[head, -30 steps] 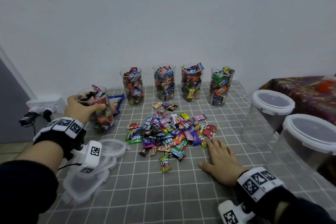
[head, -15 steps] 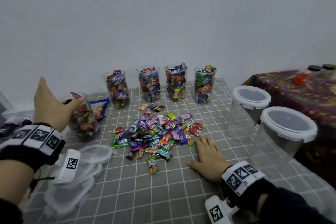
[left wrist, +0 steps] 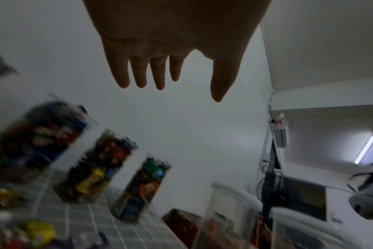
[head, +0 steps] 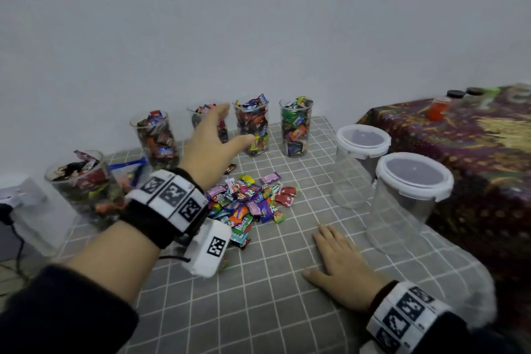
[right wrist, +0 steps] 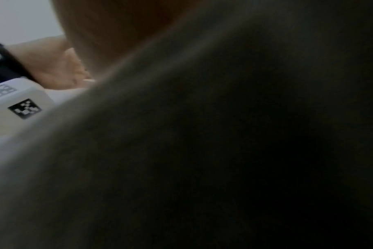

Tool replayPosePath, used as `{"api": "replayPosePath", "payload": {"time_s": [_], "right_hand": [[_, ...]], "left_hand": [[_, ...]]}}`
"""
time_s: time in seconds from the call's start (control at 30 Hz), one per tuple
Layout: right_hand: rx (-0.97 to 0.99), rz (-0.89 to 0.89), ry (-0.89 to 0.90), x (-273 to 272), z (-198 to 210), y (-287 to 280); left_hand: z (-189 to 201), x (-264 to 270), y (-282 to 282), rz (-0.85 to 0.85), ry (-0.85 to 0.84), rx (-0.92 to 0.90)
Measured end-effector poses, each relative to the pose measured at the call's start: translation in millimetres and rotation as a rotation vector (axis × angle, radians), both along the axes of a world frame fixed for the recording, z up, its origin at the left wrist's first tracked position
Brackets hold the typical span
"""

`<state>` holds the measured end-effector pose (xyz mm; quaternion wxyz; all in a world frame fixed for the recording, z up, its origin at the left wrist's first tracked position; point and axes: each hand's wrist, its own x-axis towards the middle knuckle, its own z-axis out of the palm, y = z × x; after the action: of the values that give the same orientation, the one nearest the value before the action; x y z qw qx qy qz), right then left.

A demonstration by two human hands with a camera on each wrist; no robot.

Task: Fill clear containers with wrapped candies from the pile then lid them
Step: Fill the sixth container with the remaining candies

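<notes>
Head view: grey checked tablecloth [head: 258, 310] meets plain white wall [head: 258, 23]

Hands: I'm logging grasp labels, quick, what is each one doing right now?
Left hand: open, fingers spread in the air above the candy containers, holding nothing.
Right hand: open, resting flat on the grid tablecloth, holding nothing.

Three cameras: one on the head, one on each wrist.

The head view looks forward and down over the table [head: 258, 310] toward the wall at its far edge. The left wrist view sits close under the left hand [left wrist: 177, 42], raised, facing along the fingers at that wall; both catch the row of filled containers [head: 296, 126] there. The right wrist view lies pressed low against the table, mostly dark.
</notes>
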<state>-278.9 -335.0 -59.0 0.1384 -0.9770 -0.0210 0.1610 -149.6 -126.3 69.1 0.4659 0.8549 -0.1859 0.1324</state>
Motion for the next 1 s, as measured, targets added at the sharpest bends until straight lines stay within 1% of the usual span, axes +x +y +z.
{"api": "replayPosePath", "payload": {"time_s": [0.1,0.23,0.33,0.47,0.67,0.77,0.9,1.0], "right_hand": [[-0.011,-0.027,-0.023,-10.1,-1.8,-14.7],[-0.04,-0.023,-0.105,-20.0,-6.3,-28.3],[-0.04,-0.026,-0.131,-22.5,-10.3,-29.3],[-0.06,-0.029,-0.166,-22.4,-12.0,-29.5],[-0.024,-0.021,-0.241,-19.9,-22.8,-30.1],[-0.009,-0.037,-0.26,-18.1,-28.0,-30.6],[-0.06,-0.056,-0.331,-18.3,-23.1,-28.1],[-0.045,-0.035,-0.253,-20.1,-20.2,-29.4]], "left_hand": [[-15.5,2.6,-47.5,-0.104,0.081,0.042],[-35.7,8.0,-103.4,-0.205,0.223,0.025],[-52.3,13.9,-137.5,-0.244,0.309,0.007],[-70.5,18.1,-169.0,-0.273,0.37,0.018],[-83.1,18.3,-193.6,-0.339,0.355,-0.126],[-89.2,18.5,-198.4,-0.333,0.39,-0.164],[-90.8,18.3,-191.6,-0.322,0.386,-0.165],[-88.6,17.3,-176.9,-0.297,0.394,-0.156]]}}
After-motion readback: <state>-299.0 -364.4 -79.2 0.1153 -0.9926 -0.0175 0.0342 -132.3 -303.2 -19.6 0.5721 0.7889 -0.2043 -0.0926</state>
